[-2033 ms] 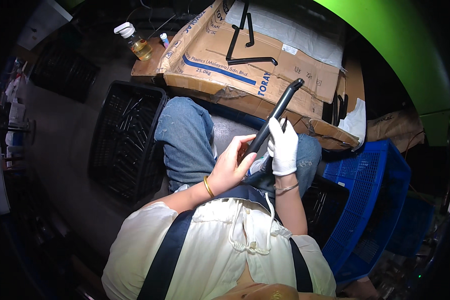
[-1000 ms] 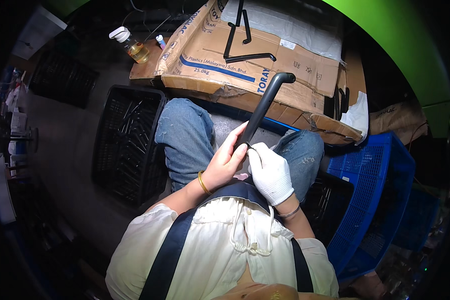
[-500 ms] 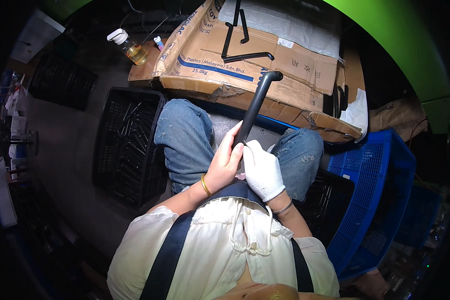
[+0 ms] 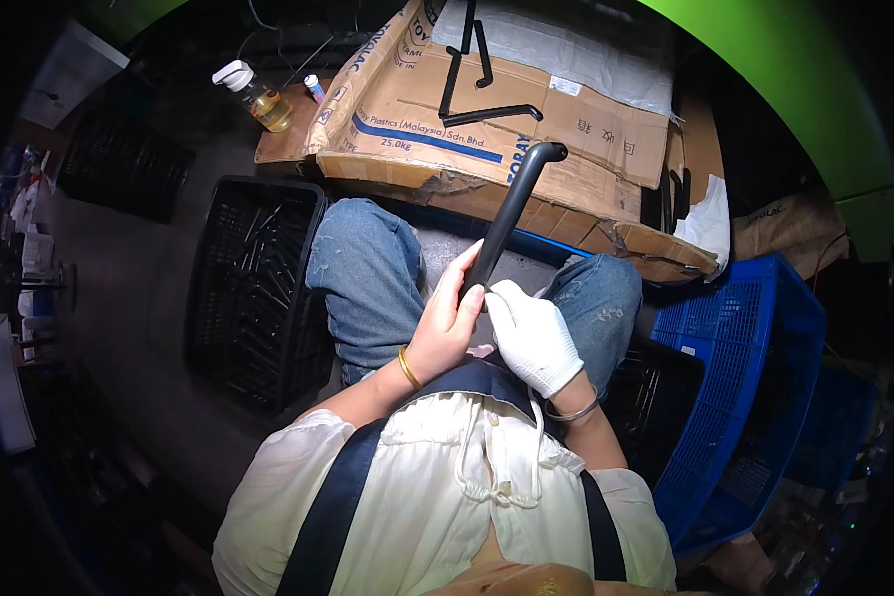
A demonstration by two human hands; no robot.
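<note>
My bare left hand (image 4: 445, 323), with a gold bangle at the wrist, is wrapped round the lower part of a black bent-ended handle bar (image 4: 512, 209). The bar slants up and away to the right, its bent end pointing right. My right hand (image 4: 538, 343), in a white knit glove, is closed beside the bar's lower end, near the left thumb. Whatever its fingers pinch is hidden. Beyond the bar, several similar black bent bars (image 4: 492, 114) lie on a cardboard sheet (image 4: 417, 109).
At the left on the floor stands a black crate (image 4: 209, 288) full of black bars. To the right are a blue plastic crate (image 4: 685, 447) and a dark crate (image 4: 693, 370) with more bars. A bottle of yellowish liquid (image 4: 271, 111) stands at the back left.
My gloved right hand has shifted slightly to the right and its wrist has turned. The bar's far end has moved a little to the right; my left hand keeps its hold.
</note>
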